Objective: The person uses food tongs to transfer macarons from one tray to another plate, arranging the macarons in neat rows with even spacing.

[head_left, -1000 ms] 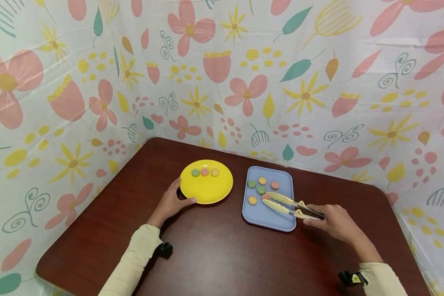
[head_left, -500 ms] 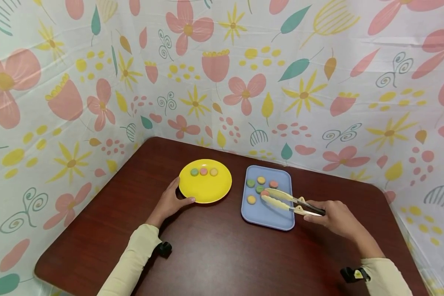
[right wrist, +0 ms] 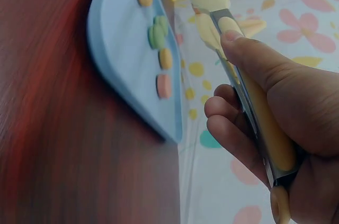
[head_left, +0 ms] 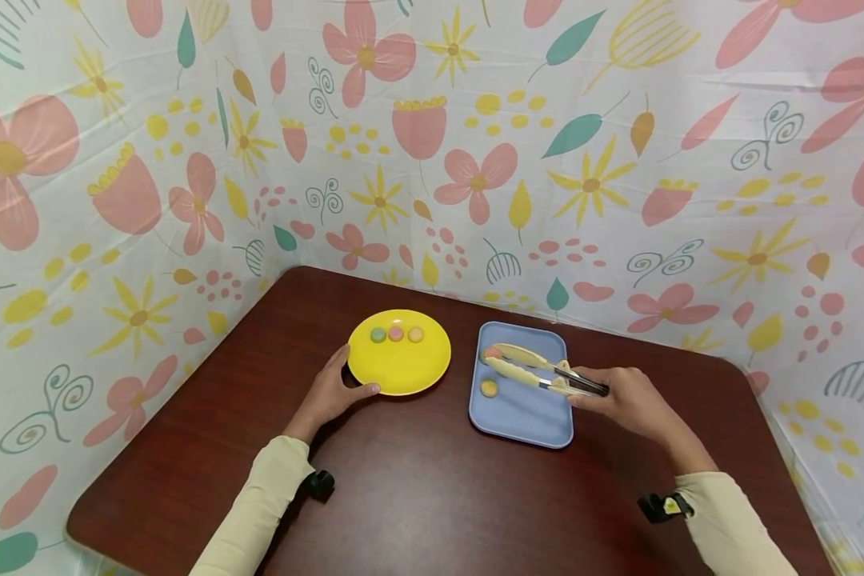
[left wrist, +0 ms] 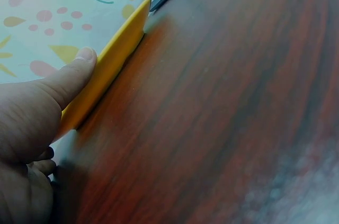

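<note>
My right hand (head_left: 630, 400) grips a pair of cream-tipped tongs (head_left: 524, 357). Between their tips is a pink macaron (head_left: 493, 352), held above the blue tray (head_left: 526, 428). A yellow macaron (head_left: 489, 389) lies on the tray; the tongs mostly cover the others in the head view. The right wrist view shows green macarons (right wrist: 157, 37) and a pink macaron (right wrist: 163, 86) lying there too. My left hand (head_left: 337, 388) holds the rim of the yellow plate (head_left: 402, 372), thumb (left wrist: 79, 73) against its near edge. Along the plate's far side sit green, pink (head_left: 397, 334) and yellow macarons in a row.
Plate and tray stand side by side on a dark brown table (head_left: 418, 488), with a gap between them. Flower-printed cloth (head_left: 418, 208) hangs close behind the table and along its left side.
The tongs have lifted the pink macaron off the tray and moved left with it, toward the plate. My right hand followed leftward. My left hand stays at the plate.
</note>
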A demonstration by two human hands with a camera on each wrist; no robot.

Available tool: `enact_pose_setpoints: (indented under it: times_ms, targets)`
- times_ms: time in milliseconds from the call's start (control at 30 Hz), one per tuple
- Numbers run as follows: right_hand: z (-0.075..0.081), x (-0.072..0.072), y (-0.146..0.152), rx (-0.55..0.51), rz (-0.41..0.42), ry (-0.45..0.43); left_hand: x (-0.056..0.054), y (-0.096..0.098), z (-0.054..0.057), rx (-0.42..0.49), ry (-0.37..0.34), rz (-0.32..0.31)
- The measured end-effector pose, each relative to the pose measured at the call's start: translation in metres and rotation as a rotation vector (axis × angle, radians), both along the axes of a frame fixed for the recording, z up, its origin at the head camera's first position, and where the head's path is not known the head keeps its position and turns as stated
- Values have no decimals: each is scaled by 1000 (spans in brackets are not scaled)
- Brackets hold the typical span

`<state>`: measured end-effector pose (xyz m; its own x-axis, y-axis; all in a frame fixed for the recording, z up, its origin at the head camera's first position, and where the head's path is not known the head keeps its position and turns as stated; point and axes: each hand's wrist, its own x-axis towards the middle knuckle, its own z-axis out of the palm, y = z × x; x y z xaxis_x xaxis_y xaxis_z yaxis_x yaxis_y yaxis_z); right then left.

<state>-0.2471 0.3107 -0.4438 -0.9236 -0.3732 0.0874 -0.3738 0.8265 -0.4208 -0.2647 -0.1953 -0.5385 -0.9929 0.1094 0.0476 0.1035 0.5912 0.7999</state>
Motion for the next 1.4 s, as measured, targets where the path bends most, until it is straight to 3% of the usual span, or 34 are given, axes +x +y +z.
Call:
enact_pose_setpoints:
  times_ms: [733, 1033, 1400]
  targets:
    - [18, -45, -92, 2, 192, 65, -1, 1, 0, 3, -17, 12]
    - [11, -60, -128, 35, 280, 114, -2, 0, -2, -3, -20, 9]
    - [-1, -69, -165, 40, 291, 50, -1, -1, 0, -4, -17, 10]
